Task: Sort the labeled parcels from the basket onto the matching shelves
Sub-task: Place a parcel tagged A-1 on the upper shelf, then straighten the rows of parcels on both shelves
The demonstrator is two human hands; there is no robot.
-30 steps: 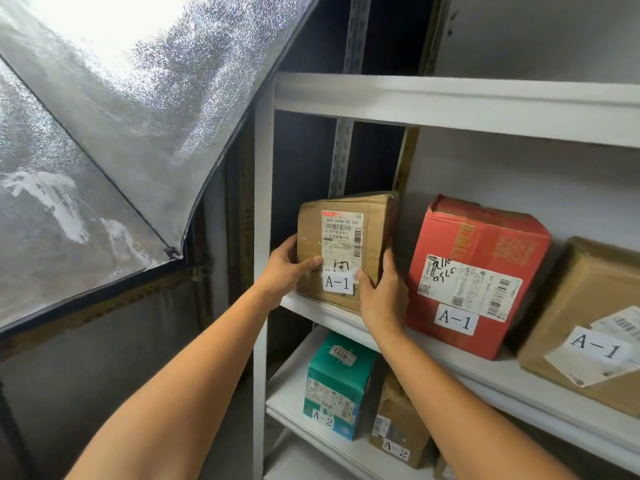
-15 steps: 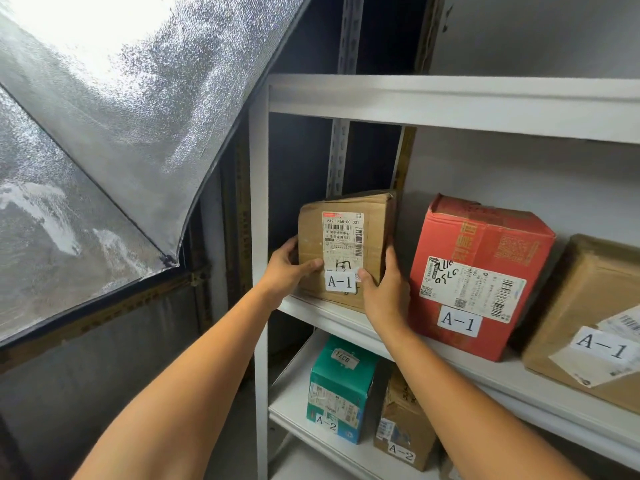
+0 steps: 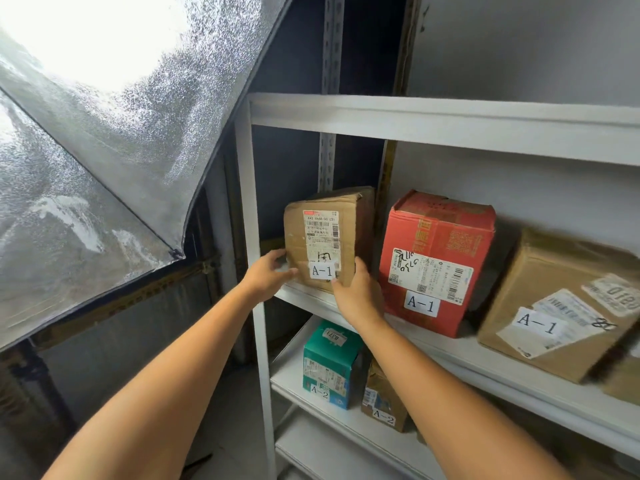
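A brown cardboard parcel (image 3: 329,237) labeled A-1 stands upright at the left end of the white middle shelf (image 3: 485,367). My left hand (image 3: 272,273) holds its lower left corner, fingers on the front face. My right hand (image 3: 358,294) grips its lower right corner, thumb by the A-1 label. To its right on the same shelf stand a red parcel (image 3: 436,261) and a tilted brown parcel (image 3: 561,306), both labeled A-1. The basket is out of view.
The shelf below holds a teal parcel (image 3: 327,365) and a small brown parcel (image 3: 382,400), both labeled A-2. A silver reflective umbrella (image 3: 104,140) hangs close at the left. The rack's white upright post (image 3: 252,237) stands just left of my left hand.
The brown parcel has settled a little deeper on the shelf. Both hands have slid down to its bottom corners.
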